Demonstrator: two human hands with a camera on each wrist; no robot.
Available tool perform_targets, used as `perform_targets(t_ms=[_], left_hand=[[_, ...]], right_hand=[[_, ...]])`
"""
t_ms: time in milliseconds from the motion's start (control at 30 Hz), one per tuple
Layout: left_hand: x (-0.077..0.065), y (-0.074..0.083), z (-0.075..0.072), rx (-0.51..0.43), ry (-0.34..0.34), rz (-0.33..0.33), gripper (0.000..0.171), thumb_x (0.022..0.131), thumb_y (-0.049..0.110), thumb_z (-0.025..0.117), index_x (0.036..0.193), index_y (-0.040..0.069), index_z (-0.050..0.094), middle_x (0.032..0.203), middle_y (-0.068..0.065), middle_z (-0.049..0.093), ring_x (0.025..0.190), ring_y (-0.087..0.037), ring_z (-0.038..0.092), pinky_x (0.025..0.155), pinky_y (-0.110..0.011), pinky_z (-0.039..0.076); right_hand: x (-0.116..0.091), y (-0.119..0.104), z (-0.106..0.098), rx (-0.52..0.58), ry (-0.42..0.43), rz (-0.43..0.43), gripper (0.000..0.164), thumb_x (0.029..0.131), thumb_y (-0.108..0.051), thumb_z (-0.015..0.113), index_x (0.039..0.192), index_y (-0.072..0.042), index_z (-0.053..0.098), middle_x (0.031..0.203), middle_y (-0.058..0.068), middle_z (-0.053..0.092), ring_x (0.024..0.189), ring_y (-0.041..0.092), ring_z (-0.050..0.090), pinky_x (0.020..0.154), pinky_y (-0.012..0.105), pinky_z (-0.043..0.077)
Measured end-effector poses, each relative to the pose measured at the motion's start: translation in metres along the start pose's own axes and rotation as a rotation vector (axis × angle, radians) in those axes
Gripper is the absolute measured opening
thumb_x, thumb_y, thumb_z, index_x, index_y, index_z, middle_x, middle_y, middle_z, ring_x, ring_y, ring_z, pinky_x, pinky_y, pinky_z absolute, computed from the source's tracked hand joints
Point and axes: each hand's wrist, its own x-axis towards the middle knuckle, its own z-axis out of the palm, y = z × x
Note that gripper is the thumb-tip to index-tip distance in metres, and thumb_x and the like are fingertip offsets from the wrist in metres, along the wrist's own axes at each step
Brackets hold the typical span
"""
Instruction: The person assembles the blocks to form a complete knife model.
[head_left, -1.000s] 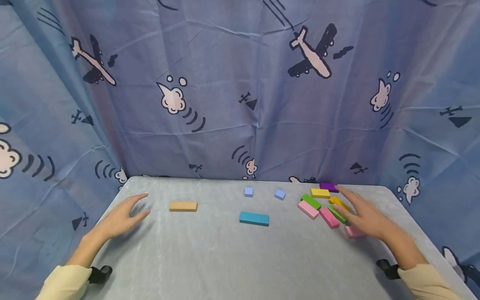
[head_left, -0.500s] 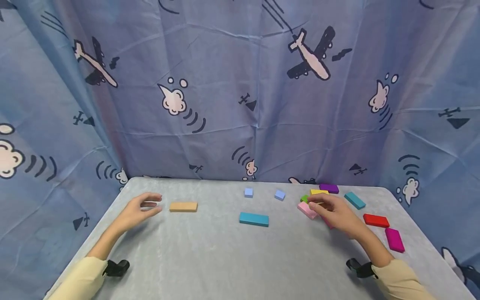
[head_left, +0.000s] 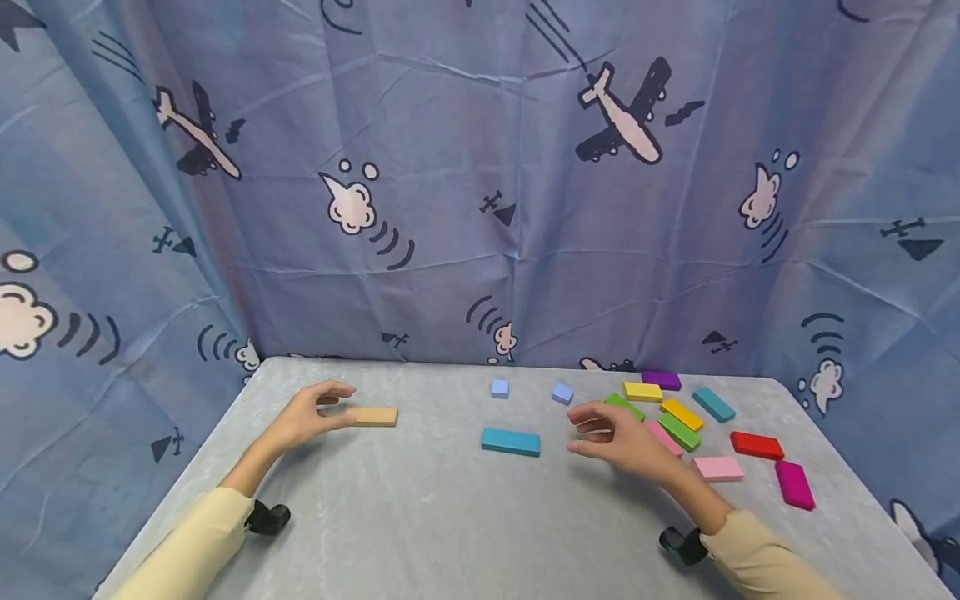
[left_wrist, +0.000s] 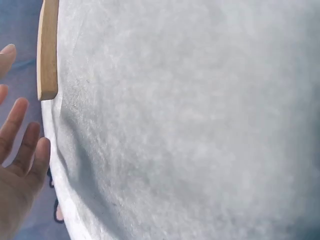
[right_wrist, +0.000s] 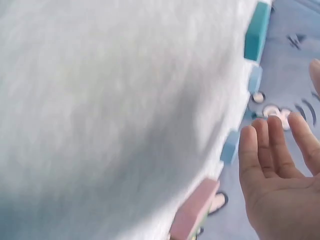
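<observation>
My left hand (head_left: 307, 417) hovers at the left end of a tan wooden block (head_left: 375, 417), thumb and fingers spread apart. In the left wrist view a gap shows between the fingers and that tan block (left_wrist: 48, 55). Over the right half of the table, my right hand (head_left: 622, 437) holds nothing, its fingers gently bent. Left of it lies a long blue block (head_left: 511, 442). Two small light-blue cubes (head_left: 500, 388) sit farther back. Seen from the right wrist, the fingers (right_wrist: 280, 150) are apart from every block, and a pink block (right_wrist: 195, 210) lies nearby.
At the table's right lie several coloured blocks, among them a purple one (head_left: 662, 380), a red one (head_left: 757, 445), a magenta one (head_left: 795, 485) and a pink one (head_left: 717, 468). Grey-white cloth covers the table (head_left: 420, 517). A blue patterned curtain (head_left: 420, 208) stands behind and at both sides.
My left hand has moved right, up to the tan block. My right hand has swept left from above the coloured blocks toward the long blue block, uncovering several blocks.
</observation>
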Motion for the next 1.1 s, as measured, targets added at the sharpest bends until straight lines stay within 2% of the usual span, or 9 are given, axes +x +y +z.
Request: perform_targets(t_ms=[133, 367, 567, 900, 1100], left_hand=[[0.005, -0.001, 0.003, 0.011, -0.015, 0.006, 0.049, 0.089, 0.010, 0.081, 0.129, -0.010, 0.061, 0.126, -0.029, 0.062, 0.118, -0.049, 0.056, 0.098, -0.057, 0.044], [0.010, -0.004, 0.003, -0.021, -0.050, 0.027, 0.045, 0.088, 0.007, 0.081, 0.125, -0.012, 0.063, 0.120, -0.028, 0.065, 0.112, -0.044, 0.061, 0.096, -0.052, 0.047], [0.013, -0.004, 0.005, -0.012, -0.075, 0.044, 0.041, 0.089, 0.009, 0.080, 0.123, -0.010, 0.065, 0.115, -0.025, 0.067, 0.107, -0.041, 0.064, 0.094, -0.054, 0.047], [0.021, -0.007, 0.010, 0.047, -0.090, 0.051, 0.029, 0.089, 0.007, 0.080, 0.113, -0.006, 0.072, 0.107, -0.015, 0.072, 0.099, -0.032, 0.067, 0.086, -0.045, 0.051], [0.021, -0.008, 0.012, 0.058, -0.105, 0.035, 0.022, 0.091, 0.006, 0.078, 0.111, -0.001, 0.075, 0.107, -0.010, 0.073, 0.098, -0.029, 0.066, 0.084, -0.039, 0.052]], right_hand=[[0.009, -0.001, 0.012, -0.010, -0.041, -0.023, 0.049, 0.091, -0.016, 0.080, 0.129, 0.008, 0.059, 0.125, 0.025, 0.062, 0.114, 0.042, 0.060, 0.097, 0.050, 0.048], [0.028, 0.001, 0.036, -0.045, -0.054, -0.023, 0.053, 0.087, -0.022, 0.084, 0.127, 0.005, 0.063, 0.124, 0.019, 0.064, 0.113, 0.035, 0.061, 0.098, 0.051, 0.047], [0.041, -0.002, 0.053, -0.059, -0.064, -0.039, 0.054, 0.085, -0.024, 0.086, 0.125, 0.004, 0.064, 0.121, 0.015, 0.066, 0.112, 0.031, 0.061, 0.097, 0.051, 0.047], [0.054, -0.002, 0.062, -0.135, -0.055, -0.020, 0.039, 0.080, -0.015, 0.089, 0.113, -0.002, 0.072, 0.105, 0.001, 0.069, 0.094, 0.021, 0.060, 0.084, 0.037, 0.050], [0.057, -0.003, 0.062, -0.157, -0.079, -0.004, 0.030, 0.080, -0.005, 0.087, 0.108, -0.006, 0.075, 0.101, -0.002, 0.069, 0.091, 0.018, 0.060, 0.083, 0.036, 0.050]])
